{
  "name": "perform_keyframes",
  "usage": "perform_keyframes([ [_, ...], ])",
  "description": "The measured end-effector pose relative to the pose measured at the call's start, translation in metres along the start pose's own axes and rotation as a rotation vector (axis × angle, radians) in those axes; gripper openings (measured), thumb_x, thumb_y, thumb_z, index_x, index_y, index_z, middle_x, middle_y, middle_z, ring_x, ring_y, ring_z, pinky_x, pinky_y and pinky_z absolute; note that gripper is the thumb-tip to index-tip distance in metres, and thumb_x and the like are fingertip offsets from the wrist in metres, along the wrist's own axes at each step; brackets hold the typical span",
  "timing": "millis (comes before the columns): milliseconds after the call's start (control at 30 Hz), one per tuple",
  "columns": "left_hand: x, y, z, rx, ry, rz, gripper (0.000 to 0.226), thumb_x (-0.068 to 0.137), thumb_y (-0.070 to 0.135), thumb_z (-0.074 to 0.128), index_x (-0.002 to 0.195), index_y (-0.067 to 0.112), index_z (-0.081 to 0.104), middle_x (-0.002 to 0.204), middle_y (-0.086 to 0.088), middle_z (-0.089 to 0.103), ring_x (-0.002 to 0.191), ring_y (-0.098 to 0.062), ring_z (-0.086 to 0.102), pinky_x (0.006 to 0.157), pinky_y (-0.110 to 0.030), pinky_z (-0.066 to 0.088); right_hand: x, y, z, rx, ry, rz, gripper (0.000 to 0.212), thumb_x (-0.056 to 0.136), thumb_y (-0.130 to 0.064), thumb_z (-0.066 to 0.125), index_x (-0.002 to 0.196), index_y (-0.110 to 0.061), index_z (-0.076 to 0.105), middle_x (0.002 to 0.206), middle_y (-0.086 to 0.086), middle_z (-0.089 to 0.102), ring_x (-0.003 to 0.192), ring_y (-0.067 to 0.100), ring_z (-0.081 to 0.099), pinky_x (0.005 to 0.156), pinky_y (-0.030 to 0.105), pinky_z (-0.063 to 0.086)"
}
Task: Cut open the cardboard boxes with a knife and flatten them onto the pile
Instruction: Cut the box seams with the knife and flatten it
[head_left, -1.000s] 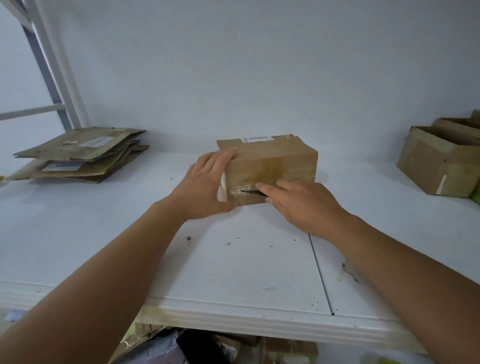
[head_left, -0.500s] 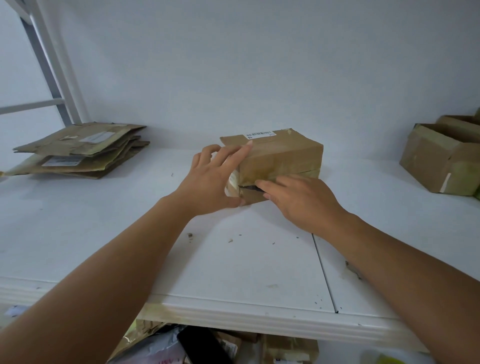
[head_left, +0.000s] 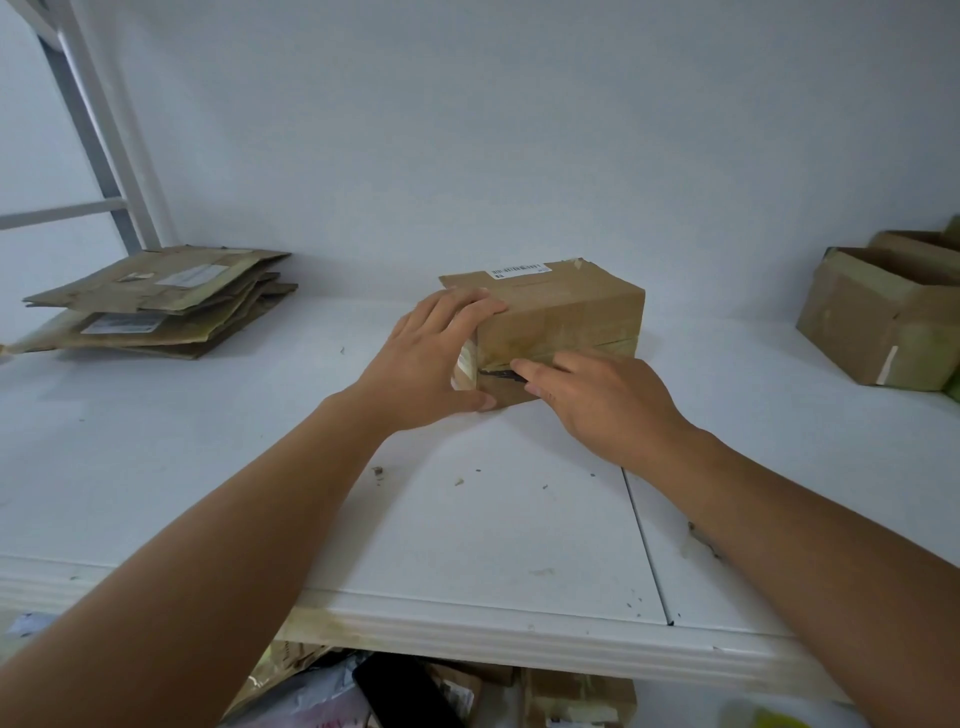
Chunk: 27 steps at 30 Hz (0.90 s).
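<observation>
A taped brown cardboard box (head_left: 563, 306) with a barcode label on top stands on the white table (head_left: 493, 525), in the middle. My left hand (head_left: 434, 358) grips its near left corner, fingers over the top edge and thumb low on the front. My right hand (head_left: 597, 400) holds a small dark knife (head_left: 498, 373), its blade laid against the tape seam on the box's front face. The knife handle is hidden inside my hand. A pile of flattened cardboard (head_left: 161, 301) lies at the far left of the table.
Two more open cardboard boxes (head_left: 883, 317) stand at the far right, against the white wall. Small scraps dot the table in front of me. Packaging and cardboard lie below the table's front edge (head_left: 467, 629). A metal frame (head_left: 98, 130) rises at the left.
My left hand's fingers have curled down over the box's top corner after being lifted. The blade stays at the front seam near the left corner; the box has barely shifted.
</observation>
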<state>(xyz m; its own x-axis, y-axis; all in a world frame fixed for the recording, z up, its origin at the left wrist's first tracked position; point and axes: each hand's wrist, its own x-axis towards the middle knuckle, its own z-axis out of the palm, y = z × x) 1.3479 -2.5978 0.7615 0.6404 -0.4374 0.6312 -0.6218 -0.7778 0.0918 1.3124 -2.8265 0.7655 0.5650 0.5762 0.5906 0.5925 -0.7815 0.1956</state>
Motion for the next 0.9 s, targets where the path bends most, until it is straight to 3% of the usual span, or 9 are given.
perform_keyframes([
  [133,0.0023,0.0015,0.0026,-0.037,0.004,-0.014,0.098,0.066,0.039,0.089,0.147,0.029,0.037,0.153,0.011,0.034,0.139,-0.021,0.025,0.108,-0.028,0.028,0.0001,-0.0025,-0.0006,0.003,0.026,0.017,0.021,0.091,-0.020,0.069,0.111,-0.016,0.072,0.060,0.004,0.050,0.052,0.023,0.044,0.042,0.020,0.022],
  [433,0.0035,0.0020,0.0045,-0.035,0.028,-0.029,0.093,0.067,0.038,0.088,0.143,0.036,0.033,0.144,0.021,0.036,0.137,-0.018,0.026,0.090,-0.032,0.043,0.0000,-0.0051,0.0001,-0.016,-0.010,0.043,0.023,0.092,-0.020,0.067,0.116,-0.017,0.070,0.064,-0.002,0.036,0.059,0.018,0.032,0.045,0.018,0.015],
  [700,0.0042,0.0024,0.0045,-0.020,0.028,-0.026,0.094,0.067,0.038,0.087,0.142,0.038,0.030,0.142,0.023,0.034,0.137,-0.017,0.025,0.084,-0.035,0.046,0.0002,-0.0003,0.0015,-0.018,-0.067,0.091,0.028,0.100,-0.025,0.053,0.126,-0.021,0.064,0.071,0.000,0.044,0.064,0.021,0.037,0.046,0.022,0.019],
  [900,0.0041,0.0028,0.0040,-0.030,0.013,-0.041,0.093,0.068,0.037,0.085,0.143,0.037,0.030,0.144,0.020,0.034,0.139,-0.018,0.024,0.085,-0.036,0.047,0.0009,0.0013,-0.0001,-0.044,-0.104,0.110,0.031,0.103,-0.028,0.046,0.131,-0.024,0.059,0.075,-0.002,0.043,0.067,0.021,0.038,0.046,0.023,0.014],
])
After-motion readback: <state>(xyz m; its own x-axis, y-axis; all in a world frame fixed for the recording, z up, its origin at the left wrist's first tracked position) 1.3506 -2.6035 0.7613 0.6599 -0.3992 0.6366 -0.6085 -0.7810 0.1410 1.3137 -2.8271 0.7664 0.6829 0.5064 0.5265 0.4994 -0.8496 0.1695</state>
